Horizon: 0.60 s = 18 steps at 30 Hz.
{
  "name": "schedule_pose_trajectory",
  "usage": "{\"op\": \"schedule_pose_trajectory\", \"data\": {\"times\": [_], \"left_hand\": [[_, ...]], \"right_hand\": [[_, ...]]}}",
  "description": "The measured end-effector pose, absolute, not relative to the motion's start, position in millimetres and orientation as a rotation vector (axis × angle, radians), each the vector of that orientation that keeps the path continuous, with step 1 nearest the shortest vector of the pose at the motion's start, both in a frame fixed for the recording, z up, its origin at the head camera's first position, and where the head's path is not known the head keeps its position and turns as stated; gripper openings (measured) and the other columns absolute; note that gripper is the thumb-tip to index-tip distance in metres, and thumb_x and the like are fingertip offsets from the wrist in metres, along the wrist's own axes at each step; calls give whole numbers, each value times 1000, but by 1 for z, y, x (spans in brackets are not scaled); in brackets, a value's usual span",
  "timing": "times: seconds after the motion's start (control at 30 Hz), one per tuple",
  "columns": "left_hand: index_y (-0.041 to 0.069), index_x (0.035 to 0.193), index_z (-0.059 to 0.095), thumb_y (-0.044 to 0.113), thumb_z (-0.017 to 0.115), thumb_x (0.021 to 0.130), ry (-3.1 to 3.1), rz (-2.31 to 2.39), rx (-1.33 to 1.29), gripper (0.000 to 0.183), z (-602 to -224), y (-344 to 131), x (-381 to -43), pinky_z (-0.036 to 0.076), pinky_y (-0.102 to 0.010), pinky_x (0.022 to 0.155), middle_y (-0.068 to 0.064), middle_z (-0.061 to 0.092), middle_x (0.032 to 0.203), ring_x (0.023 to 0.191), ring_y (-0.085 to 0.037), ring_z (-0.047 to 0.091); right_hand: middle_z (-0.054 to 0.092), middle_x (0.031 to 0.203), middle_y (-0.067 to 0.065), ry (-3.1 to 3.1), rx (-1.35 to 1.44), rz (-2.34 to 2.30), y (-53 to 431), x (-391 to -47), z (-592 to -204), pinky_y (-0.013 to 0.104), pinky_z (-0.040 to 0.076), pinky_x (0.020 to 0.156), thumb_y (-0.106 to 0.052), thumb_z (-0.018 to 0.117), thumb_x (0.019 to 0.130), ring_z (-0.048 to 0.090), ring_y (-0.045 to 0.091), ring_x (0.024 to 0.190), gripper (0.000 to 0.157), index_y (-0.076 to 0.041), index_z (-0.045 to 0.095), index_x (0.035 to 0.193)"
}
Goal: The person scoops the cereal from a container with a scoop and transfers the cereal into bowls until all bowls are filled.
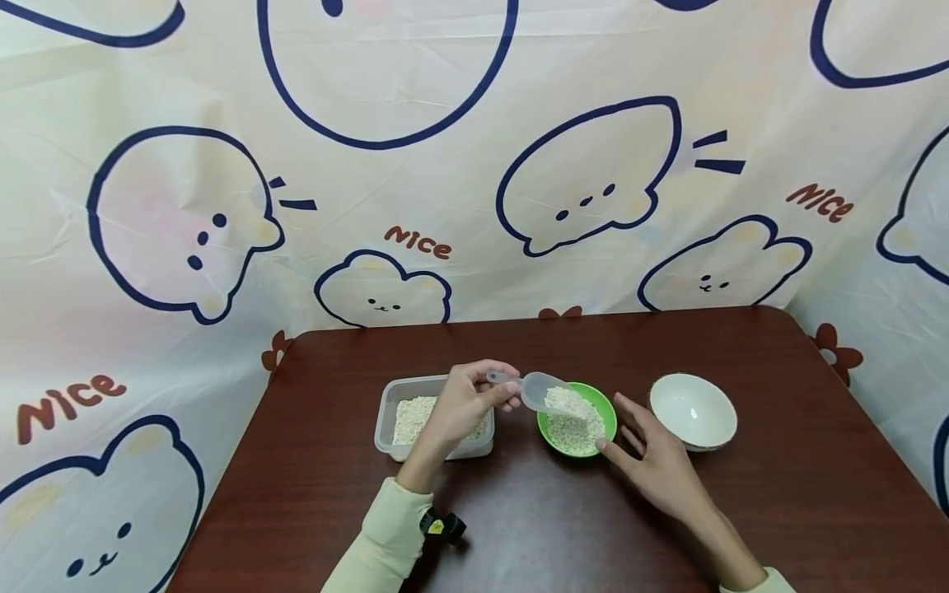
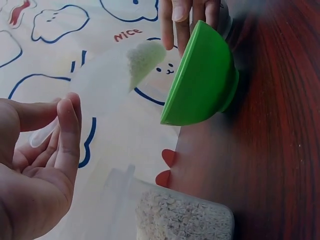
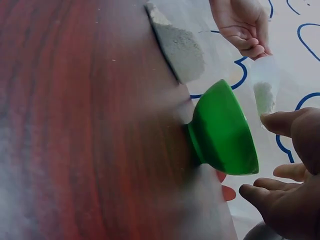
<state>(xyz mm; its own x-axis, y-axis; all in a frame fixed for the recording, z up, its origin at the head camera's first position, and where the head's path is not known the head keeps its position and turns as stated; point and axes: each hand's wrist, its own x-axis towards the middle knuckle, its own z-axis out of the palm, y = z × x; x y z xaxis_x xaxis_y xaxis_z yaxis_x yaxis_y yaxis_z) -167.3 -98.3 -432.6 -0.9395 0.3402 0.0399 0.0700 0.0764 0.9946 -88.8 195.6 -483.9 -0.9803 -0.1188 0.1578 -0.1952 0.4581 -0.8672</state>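
Note:
My left hand [image 1: 463, 408] pinches the handle of a translucent plastic scoop [image 1: 535, 390] between thumb and fingers. Pale flakes that look like oats [image 1: 567, 401] lie in the scoop, tilted over a small green bowl [image 1: 610, 409]. More oats [image 1: 574, 436] are inside that bowl, which stands upright on the table. At the bowl's right side is my right hand [image 1: 660, 465], fingers spread and holding nothing. Its thumb tip is at the rim in the head view; whether it touches, I cannot tell.
A clear plastic container [image 1: 381, 424] of oats stands left of the green bowl, partly behind my left hand. To the right, a white bowl [image 1: 693, 409] sits close to my right fingers. The dark wooden table [image 1: 534, 519] ends at a patterned cloth backdrop [image 1: 474, 189].

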Motion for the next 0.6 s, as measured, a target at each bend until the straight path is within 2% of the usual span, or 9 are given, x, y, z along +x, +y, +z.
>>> {"op": "schedule_pose_trajectory", "data": {"times": [0.1, 0.13, 0.27, 0.6], "left_hand": [[-3, 115, 75, 3, 75, 99, 2168, 1916, 418, 17, -430, -96, -167, 65, -27, 70, -9, 79, 83, 72, -10, 75], [-2, 114, 76, 4, 75, 99, 2179, 1898, 414, 16, -429, -95, -167, 64, -26, 69, -10, 79, 84, 72, -10, 74], [-1, 114, 76, 3, 75, 99, 2226, 1826, 419, 15, -423, -93, -168, 63, -23, 67, -13, 79, 85, 71, -11, 74], [-1, 112, 76, 1, 76, 97, 2337, 1718, 484, 15, -408, -96, -171, 66, -27, 69, -15, 80, 86, 70, -11, 75]], "right_hand": [[45, 164, 29, -2630, 297, 1565, 194, -88, -489, 39, 54, 110, -18, 83, 97, 53, 47, 146, 79, 6, 41, 159], [45, 163, 29, -2634, 301, 1560, 194, -88, -489, 43, 53, 109, -19, 84, 96, 54, 47, 145, 81, 6, 41, 159], [46, 163, 28, -2664, 298, 1547, 193, -88, -493, 43, 54, 108, -23, 86, 94, 54, 45, 145, 86, 5, 39, 161], [42, 166, 29, -2702, 293, 1567, 195, -89, -496, 43, 54, 109, -29, 88, 92, 52, 45, 148, 94, 5, 36, 163]]}}
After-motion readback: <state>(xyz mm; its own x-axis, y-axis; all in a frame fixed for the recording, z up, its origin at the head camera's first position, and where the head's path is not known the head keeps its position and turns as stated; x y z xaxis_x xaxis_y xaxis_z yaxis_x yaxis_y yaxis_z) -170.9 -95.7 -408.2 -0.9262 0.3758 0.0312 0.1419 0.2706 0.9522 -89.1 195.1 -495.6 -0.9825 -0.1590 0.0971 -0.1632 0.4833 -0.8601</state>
